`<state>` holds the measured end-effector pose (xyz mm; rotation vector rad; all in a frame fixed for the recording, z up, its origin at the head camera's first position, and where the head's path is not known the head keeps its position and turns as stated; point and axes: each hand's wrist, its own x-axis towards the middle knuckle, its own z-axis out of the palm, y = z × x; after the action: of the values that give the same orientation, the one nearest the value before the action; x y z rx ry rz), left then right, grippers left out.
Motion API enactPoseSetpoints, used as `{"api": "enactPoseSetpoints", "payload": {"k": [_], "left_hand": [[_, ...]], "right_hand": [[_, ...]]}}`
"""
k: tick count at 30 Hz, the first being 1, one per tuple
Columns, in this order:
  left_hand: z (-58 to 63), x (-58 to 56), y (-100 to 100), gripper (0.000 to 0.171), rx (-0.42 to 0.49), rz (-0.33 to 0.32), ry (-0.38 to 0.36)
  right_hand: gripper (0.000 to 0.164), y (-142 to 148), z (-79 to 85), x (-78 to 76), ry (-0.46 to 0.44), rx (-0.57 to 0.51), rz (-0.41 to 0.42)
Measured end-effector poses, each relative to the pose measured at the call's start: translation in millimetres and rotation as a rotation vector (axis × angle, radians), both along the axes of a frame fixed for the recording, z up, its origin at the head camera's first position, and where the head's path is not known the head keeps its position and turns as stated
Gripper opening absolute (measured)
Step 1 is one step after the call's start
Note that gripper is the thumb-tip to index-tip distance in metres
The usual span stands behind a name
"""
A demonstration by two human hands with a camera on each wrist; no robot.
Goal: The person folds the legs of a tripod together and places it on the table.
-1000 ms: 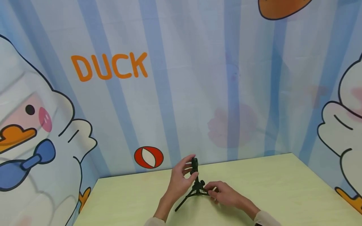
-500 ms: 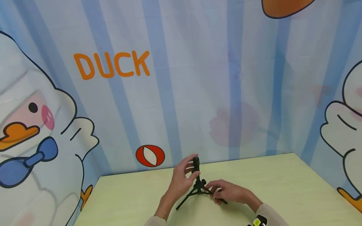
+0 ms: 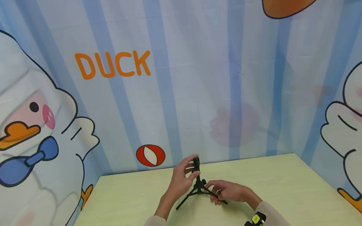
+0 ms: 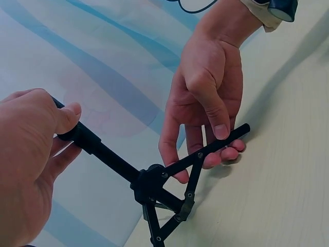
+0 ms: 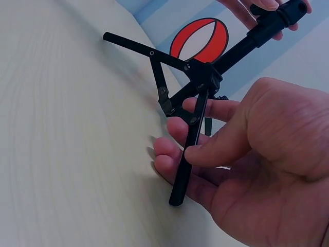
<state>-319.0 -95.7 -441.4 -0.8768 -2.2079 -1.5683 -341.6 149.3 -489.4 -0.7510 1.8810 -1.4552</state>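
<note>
A small black tripod (image 3: 199, 185) stands on the table with its legs spread. My left hand (image 3: 181, 178) grips the top of its centre post, the thumb lying against the post (image 4: 117, 160) in the left wrist view. With my right hand (image 3: 230, 191) I pinch the right leg (image 5: 181, 181) between thumb and fingers; the leg's end pokes out past them. Another leg (image 5: 128, 45) reaches out on the opposite side, free of both hands. A third leg is mostly hidden behind the hub.
The pale yellow table (image 3: 133, 197) extends to both sides of the tripod. Behind it hangs a blue-striped curtain (image 3: 192, 94) printed with ducks. A device with a yellow patch (image 3: 255, 218) sits at my right wrist.
The right leg's end, earlier hidden by my right hand, now shows beyond the fingers. My right fingers have shifted on that leg. My left hand keeps its grip on the post.
</note>
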Motion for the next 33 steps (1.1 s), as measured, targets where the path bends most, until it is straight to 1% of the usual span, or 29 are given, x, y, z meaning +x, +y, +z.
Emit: {"api": "enactPoseSetpoints", "payload": {"k": [5,14,19,24,33], "left_hand": [[0.1,-0.3,-0.7,0.062,-0.009,0.003,0.012],[-0.9,-0.5,-1.7,0.062,-0.031,0.012,0.035],[0.2,0.2,-1.9,0.061,-0.041,0.013,0.029],[1.6,1.3,-1.6,0.061,-0.038,0.007,0.016],[0.9,0.9,-2.1,0.061,-0.043,0.006,0.022]], "right_hand": [[0.061,0.8,0.1,-2.3,-0.016,-0.018,0.002],[0.063,2.9,-2.9,-3.9,-0.006,-0.039,0.020],[0.062,4.3,-4.7,-5.1,0.003,-0.037,0.022],[0.063,6.0,-6.7,-6.3,0.005,-0.044,0.043],[0.061,8.6,-9.2,-8.8,-0.028,-0.070,0.083]]}}
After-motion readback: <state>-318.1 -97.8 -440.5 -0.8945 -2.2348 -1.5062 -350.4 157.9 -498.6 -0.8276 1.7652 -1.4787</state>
